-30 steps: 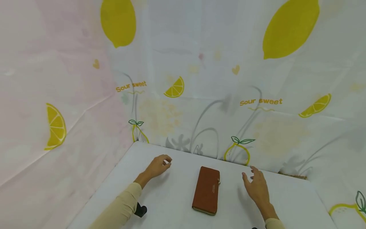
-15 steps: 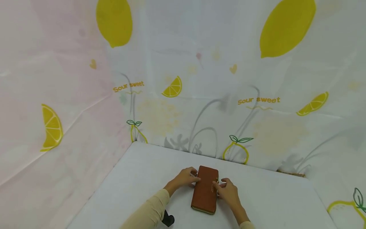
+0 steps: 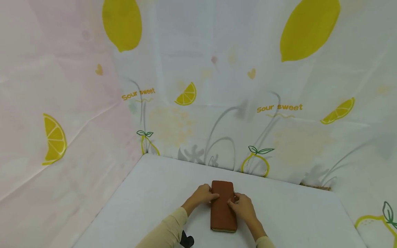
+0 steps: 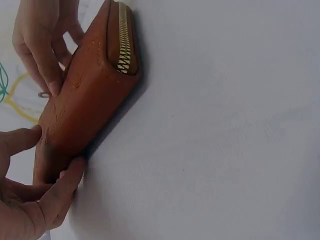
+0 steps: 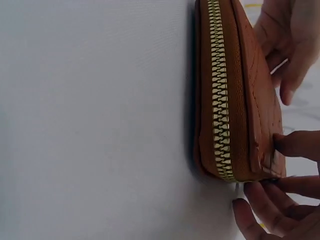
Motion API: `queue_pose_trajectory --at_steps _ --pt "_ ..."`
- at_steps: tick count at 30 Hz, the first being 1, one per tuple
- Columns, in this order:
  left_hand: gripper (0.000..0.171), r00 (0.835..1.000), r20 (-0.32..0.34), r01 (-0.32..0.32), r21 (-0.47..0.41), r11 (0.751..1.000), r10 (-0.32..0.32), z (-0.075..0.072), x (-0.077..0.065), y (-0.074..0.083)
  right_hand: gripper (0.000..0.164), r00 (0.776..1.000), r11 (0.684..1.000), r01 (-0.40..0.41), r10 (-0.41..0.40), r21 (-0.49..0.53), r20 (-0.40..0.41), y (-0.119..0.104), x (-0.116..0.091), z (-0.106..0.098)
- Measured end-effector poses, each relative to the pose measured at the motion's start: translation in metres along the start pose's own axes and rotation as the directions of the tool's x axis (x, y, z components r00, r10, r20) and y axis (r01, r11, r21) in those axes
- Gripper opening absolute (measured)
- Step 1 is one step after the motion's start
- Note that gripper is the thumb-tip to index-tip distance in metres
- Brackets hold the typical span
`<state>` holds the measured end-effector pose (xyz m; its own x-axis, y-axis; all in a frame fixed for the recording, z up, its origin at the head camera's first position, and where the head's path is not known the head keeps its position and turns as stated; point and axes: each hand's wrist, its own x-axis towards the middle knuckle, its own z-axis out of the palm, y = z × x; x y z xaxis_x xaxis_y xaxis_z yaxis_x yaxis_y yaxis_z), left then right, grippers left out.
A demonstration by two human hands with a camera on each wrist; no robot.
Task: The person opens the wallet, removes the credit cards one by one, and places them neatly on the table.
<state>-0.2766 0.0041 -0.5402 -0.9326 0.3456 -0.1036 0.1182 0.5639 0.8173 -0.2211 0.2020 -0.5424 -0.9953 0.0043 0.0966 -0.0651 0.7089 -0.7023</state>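
Brown wallet (image 3: 223, 215) sits between the two hands, on or just above a white table (image 3: 152, 193); beyond the fingertips rises a lemon-printed backdrop (image 3: 214, 44). A second ago both hands hovered apart from it; now they have closed in, and its slant has changed slightly. Left hand (image 3: 202, 195) pinches its left edge, thumb on top; right hand (image 3: 244, 207) grips the right edge likewise.
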Motion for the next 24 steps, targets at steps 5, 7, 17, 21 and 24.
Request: queue_pose_trajectory --at_steps 5,7,17,21,24 --pt "0.034 0.999 -0.001 0.036 -0.164 0.986 -0.036 -0.001 -0.010 0.001 0.053 0.988 0.989 0.146 -0.147 -0.026 -0.036 -0.007 0.001 -0.006" --pt "0.037 0.999 0.026 0.040 -0.305 0.952 -0.034 -0.001 -0.013 -0.002 0.061 0.974 0.975 0.219 -0.220 -0.035 -0.049 -0.011 0.001 -0.011" --pt "0.033 0.943 0.329 0.127 -0.478 0.869 0.043 -0.018 -0.027 -0.022 0.087 0.881 0.881 0.472 -0.472 -0.017 0.025 -0.032 0.001 -0.029" --pt "0.042 0.895 0.446 0.146 -0.294 0.944 0.001 -0.046 -0.034 -0.026 0.093 0.844 0.850 0.527 -0.526 0.017 0.104 -0.034 0.000 -0.032" --pt "0.034 0.914 0.404 0.084 -0.074 0.994 -0.047 -0.068 -0.041 -0.022 0.097 0.819 0.830 0.558 -0.552 0.008 0.157 -0.035 -0.002 -0.033"
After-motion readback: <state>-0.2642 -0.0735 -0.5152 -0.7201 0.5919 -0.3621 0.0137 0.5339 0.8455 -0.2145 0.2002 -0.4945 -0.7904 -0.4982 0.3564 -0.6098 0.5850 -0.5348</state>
